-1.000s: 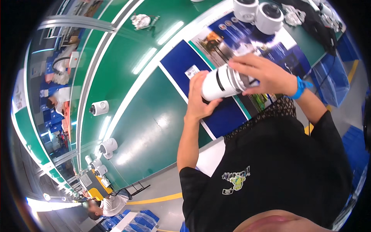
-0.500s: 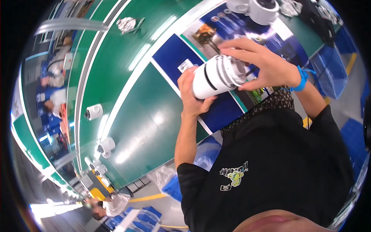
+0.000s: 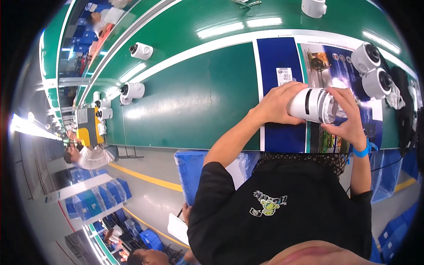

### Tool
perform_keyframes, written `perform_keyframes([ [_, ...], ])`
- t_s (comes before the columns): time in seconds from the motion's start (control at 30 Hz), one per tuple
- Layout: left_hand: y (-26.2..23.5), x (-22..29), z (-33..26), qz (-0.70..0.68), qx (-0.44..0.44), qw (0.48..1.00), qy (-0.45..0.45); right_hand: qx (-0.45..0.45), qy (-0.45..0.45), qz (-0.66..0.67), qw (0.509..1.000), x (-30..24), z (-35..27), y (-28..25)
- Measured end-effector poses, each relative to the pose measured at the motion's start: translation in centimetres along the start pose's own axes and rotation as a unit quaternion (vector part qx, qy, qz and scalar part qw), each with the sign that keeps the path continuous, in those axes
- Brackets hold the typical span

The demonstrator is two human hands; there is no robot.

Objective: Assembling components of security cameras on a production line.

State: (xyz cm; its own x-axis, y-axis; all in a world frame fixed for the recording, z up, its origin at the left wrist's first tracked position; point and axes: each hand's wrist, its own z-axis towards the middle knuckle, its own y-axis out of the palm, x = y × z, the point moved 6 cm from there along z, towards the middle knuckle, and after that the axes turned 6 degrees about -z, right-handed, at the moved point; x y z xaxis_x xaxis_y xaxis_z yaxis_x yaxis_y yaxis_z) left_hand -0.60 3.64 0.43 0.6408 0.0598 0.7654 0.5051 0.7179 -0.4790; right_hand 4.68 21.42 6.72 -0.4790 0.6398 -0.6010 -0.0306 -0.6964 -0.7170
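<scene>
A white cylindrical camera housing (image 3: pixel 310 104) with a black band lies sideways between my hands, above the printed mat. My left hand (image 3: pixel 278 104) is wrapped round its smooth end. At the ringed end, my right hand (image 3: pixel 349 117) grips the rim, fingers above and thumb below; what lies inside that end is mostly hidden by the fingers. Beneath them, the mat (image 3: pixel 281 59) has a dark blue panel with a white label (image 3: pixel 284 76) and a picture panel on the right.
White dome cameras (image 3: pixel 376 83) stand at the right of the green table (image 3: pixel 198 97); others (image 3: pixel 141 51) sit at its left and far side. Blue bins (image 3: pixel 187 170) are below the front edge. A dark cloth or bag (image 3: pixel 404 110) lies far right. Other people (image 3: pixel 90 157) are at the left.
My head view has turned, so the table now runs nearly level across it. The housing points more to the right, and my right fingers have closed in on its ringed end.
</scene>
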Motion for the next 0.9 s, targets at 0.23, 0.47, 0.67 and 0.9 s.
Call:
perform_keyframes([
  [0.23, 0.2, -0.5, 0.5, -0.037, 0.07, 0.995, 0.06, -0.061, -0.003, -0.07, 0.996, -1.3, 1.5, -0.9],
  [0.47, -0.7, -0.8, 0.1, -0.03, 0.098, 0.994, -0.036, 0.016, -0.021, -0.028, 0.999, 0.0, 2.7, 0.9],
  [0.67, 0.3, -1.6, -0.3, -0.079, 0.12, 0.988, -0.046, 0.144, 0.066, 0.354, 0.922, 3.4, 1.5, 6.0],
  [0.9, -4.6, -4.4, 2.3, 0.001, 0.161, 0.985, -0.055, 0.19, 0.177, 0.46, 0.849, 9.6, 2.1, 8.8],
])
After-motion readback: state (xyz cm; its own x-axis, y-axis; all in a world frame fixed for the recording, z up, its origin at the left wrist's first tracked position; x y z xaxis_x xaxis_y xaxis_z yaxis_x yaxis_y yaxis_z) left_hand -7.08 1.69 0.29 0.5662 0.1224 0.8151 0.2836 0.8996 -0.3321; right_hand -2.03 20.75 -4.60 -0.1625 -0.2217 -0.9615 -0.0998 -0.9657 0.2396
